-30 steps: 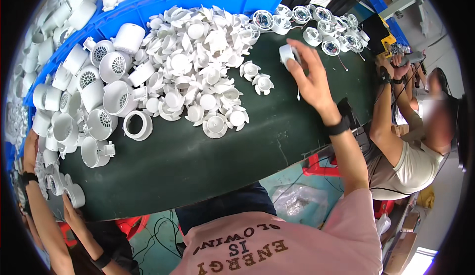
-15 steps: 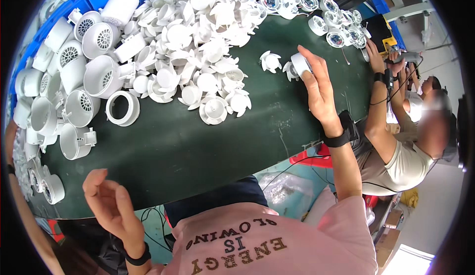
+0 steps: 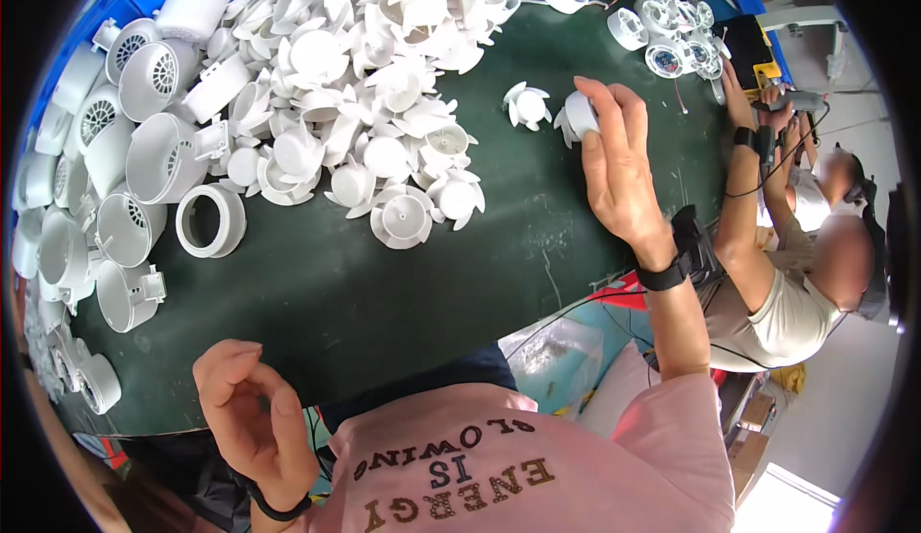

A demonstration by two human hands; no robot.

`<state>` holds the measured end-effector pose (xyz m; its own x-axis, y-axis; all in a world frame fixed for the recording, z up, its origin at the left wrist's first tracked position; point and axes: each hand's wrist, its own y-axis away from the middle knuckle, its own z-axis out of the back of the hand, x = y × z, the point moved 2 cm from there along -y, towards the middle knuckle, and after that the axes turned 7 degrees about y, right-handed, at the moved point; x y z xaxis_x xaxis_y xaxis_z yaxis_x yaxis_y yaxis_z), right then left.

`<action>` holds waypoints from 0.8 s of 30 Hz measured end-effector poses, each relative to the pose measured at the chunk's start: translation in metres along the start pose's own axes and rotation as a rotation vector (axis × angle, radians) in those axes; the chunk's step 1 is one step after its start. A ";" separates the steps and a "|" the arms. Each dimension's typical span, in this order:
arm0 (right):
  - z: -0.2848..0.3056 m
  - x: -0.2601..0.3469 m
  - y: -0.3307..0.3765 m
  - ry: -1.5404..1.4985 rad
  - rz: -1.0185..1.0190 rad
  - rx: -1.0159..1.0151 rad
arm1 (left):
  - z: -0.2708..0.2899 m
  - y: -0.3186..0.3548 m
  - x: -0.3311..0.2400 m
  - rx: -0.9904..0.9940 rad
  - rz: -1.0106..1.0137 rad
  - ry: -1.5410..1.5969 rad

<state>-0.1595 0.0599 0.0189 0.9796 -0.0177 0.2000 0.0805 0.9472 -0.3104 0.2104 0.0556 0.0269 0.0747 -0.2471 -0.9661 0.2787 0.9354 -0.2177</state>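
Observation:
At the right of the green table, my right hand (image 3: 624,164) is closed around a white fan impeller (image 3: 579,114), with its thumb and fingers on either side of the hub. The blades point left, and my fingers hide part of it. Just left of it lies another white impeller (image 3: 528,106), apart from my hand. My left hand (image 3: 254,413) hovers over the table's near edge, palm up and fingers loosely curled, with a gap between thumb and fingers and nothing visible in it.
A large pile of white impellers (image 3: 384,82) covers the middle back. White cylindrical housings (image 3: 165,159) crowd the left, next to a loose white ring (image 3: 211,221). Round white units with circuit boards (image 3: 664,56) stand at the far right. A co-worker's arm (image 3: 741,183) reaches onto the table there.
The view has shifted slightly. My left hand has moved right and turned a little. My right hand stays at the impeller, which has tilted so its hub and blades show more.

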 end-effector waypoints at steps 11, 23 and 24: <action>0.018 0.058 0.007 -0.560 -0.095 0.043 | -0.039 -0.009 -0.029 0.242 -0.020 -0.144; 0.013 0.180 -0.072 -0.555 0.452 0.136 | 0.005 -0.012 -0.016 -0.022 0.105 0.033; 0.002 0.183 -0.090 -0.450 0.440 0.042 | 0.008 -0.007 -0.019 -0.078 0.234 0.271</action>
<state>0.0119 -0.0281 0.0858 0.7452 0.5041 0.4365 -0.3286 0.8472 -0.4175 0.2143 0.0518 0.0474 -0.1310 0.0423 -0.9905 0.2096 0.9777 0.0140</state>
